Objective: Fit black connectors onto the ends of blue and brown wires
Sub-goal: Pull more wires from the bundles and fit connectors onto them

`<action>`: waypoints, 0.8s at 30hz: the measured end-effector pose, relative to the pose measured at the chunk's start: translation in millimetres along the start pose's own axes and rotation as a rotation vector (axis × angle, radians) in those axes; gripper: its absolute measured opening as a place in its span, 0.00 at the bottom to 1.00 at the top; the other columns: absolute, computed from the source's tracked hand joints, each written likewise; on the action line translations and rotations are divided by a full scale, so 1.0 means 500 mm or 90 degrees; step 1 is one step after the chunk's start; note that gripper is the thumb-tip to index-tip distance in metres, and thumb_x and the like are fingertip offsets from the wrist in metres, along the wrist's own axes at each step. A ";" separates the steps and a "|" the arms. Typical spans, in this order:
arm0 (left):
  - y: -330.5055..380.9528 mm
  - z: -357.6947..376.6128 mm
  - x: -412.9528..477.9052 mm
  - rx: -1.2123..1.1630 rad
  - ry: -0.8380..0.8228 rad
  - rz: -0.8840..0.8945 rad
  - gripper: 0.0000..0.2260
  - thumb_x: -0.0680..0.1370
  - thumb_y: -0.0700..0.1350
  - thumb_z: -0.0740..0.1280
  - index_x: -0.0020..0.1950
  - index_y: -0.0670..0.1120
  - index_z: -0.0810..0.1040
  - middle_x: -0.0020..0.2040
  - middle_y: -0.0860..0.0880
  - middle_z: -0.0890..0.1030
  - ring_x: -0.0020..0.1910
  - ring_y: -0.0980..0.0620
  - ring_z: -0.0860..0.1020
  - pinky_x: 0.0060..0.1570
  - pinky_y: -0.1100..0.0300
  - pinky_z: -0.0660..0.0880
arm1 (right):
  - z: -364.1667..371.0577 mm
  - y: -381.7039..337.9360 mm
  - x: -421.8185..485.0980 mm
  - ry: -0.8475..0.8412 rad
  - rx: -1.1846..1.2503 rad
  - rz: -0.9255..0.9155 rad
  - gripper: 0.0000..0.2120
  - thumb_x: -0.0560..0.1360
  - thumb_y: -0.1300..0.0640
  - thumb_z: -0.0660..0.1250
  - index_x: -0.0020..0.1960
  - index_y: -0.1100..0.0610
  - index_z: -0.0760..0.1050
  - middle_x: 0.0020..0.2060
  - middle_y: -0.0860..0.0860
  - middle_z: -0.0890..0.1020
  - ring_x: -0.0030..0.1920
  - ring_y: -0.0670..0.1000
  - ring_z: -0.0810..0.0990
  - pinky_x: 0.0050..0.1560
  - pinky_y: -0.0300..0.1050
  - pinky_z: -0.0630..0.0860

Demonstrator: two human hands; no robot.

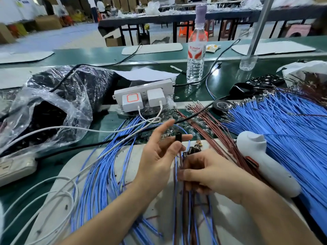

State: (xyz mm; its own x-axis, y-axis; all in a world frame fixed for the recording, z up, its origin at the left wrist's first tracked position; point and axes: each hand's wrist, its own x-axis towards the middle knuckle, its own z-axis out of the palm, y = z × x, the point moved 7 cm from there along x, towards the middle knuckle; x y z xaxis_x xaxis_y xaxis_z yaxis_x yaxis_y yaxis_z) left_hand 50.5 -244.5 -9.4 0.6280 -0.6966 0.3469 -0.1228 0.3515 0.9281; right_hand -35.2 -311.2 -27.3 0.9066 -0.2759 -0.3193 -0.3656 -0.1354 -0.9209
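Right hand [208,172] curls round a bunch of blue and brown wires [185,200] over a white mat [230,221], several ends already capped. Just beside it, left hand [157,160] pinches a black connector [177,138] between thumb and fingertip, index finger straight. Farther right lie a white handheld tool [265,165] and a heap of blue wires [283,121]; behind, a power strip [141,89] and water bottle [195,55].

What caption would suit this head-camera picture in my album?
A person's left hand pinches a black connector while the right hand grips blue and brown wires.
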 end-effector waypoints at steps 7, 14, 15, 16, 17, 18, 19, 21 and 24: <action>0.031 0.022 -0.018 0.176 -0.082 0.179 0.11 0.78 0.38 0.63 0.58 0.46 0.77 0.59 0.49 0.80 0.61 0.47 0.77 0.61 0.48 0.74 | -0.046 -0.038 0.001 0.214 0.163 -0.228 0.05 0.70 0.70 0.71 0.44 0.67 0.75 0.25 0.50 0.76 0.23 0.50 0.73 0.24 0.39 0.71; 0.044 0.012 -0.019 0.280 -0.033 0.244 0.10 0.75 0.43 0.68 0.56 0.50 0.78 0.51 0.51 0.78 0.53 0.49 0.78 0.52 0.58 0.74 | -0.041 -0.035 0.006 0.225 0.164 -0.258 0.14 0.71 0.74 0.68 0.35 0.59 0.71 0.28 0.55 0.78 0.28 0.52 0.78 0.32 0.48 0.78; 0.044 0.012 -0.019 0.286 -0.029 0.240 0.10 0.75 0.44 0.68 0.56 0.51 0.79 0.50 0.52 0.78 0.51 0.49 0.78 0.51 0.59 0.74 | -0.040 -0.036 0.006 0.218 0.162 -0.267 0.14 0.71 0.75 0.68 0.35 0.59 0.70 0.28 0.54 0.78 0.28 0.50 0.78 0.32 0.45 0.78; 0.045 0.012 -0.019 0.288 -0.027 0.238 0.10 0.75 0.44 0.69 0.55 0.51 0.79 0.50 0.52 0.78 0.50 0.49 0.78 0.50 0.60 0.73 | -0.039 -0.037 0.006 0.213 0.163 -0.276 0.14 0.71 0.76 0.67 0.35 0.59 0.70 0.27 0.52 0.78 0.27 0.49 0.78 0.31 0.41 0.76; 0.044 0.013 -0.018 0.284 -0.027 0.237 0.09 0.75 0.44 0.69 0.55 0.51 0.79 0.49 0.52 0.78 0.50 0.49 0.78 0.49 0.61 0.73 | -0.039 -0.038 0.006 0.211 0.165 -0.284 0.14 0.71 0.76 0.67 0.35 0.60 0.70 0.26 0.50 0.78 0.26 0.47 0.77 0.31 0.38 0.75; 0.044 0.013 -0.018 0.278 -0.028 0.237 0.09 0.75 0.44 0.69 0.55 0.50 0.79 0.49 0.51 0.78 0.49 0.49 0.78 0.48 0.61 0.73 | -0.039 -0.039 0.005 0.212 0.163 -0.291 0.13 0.71 0.76 0.67 0.35 0.61 0.70 0.26 0.49 0.78 0.26 0.45 0.77 0.31 0.35 0.75; 0.043 0.013 -0.017 0.272 -0.028 0.237 0.09 0.75 0.44 0.69 0.55 0.50 0.79 0.49 0.50 0.78 0.49 0.49 0.78 0.48 0.60 0.73 | -0.039 -0.041 0.004 0.215 0.158 -0.298 0.12 0.70 0.77 0.67 0.36 0.62 0.71 0.25 0.48 0.78 0.26 0.44 0.77 0.31 0.34 0.74; 0.041 0.012 -0.017 0.263 -0.028 0.234 0.09 0.75 0.43 0.69 0.55 0.49 0.80 0.48 0.50 0.79 0.49 0.49 0.78 0.49 0.57 0.75 | -0.041 -0.044 0.001 0.227 0.137 -0.314 0.11 0.70 0.76 0.67 0.36 0.64 0.71 0.25 0.47 0.78 0.27 0.42 0.77 0.31 0.33 0.74; 0.033 0.007 -0.014 0.245 -0.026 0.220 0.08 0.75 0.42 0.69 0.53 0.46 0.81 0.48 0.50 0.78 0.49 0.48 0.78 0.49 0.55 0.76 | -0.045 -0.047 -0.002 0.251 0.099 -0.331 0.10 0.69 0.76 0.68 0.37 0.63 0.73 0.28 0.45 0.80 0.31 0.42 0.79 0.35 0.39 0.79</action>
State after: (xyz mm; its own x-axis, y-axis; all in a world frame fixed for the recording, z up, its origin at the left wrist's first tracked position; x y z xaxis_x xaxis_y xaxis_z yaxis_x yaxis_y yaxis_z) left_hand 41.7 -235.9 4.1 0.4717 -0.6067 0.6399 -0.5966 0.3148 0.7382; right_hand -32.4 -328.9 -0.4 0.8004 -0.5435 0.2530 0.1596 -0.2136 -0.9638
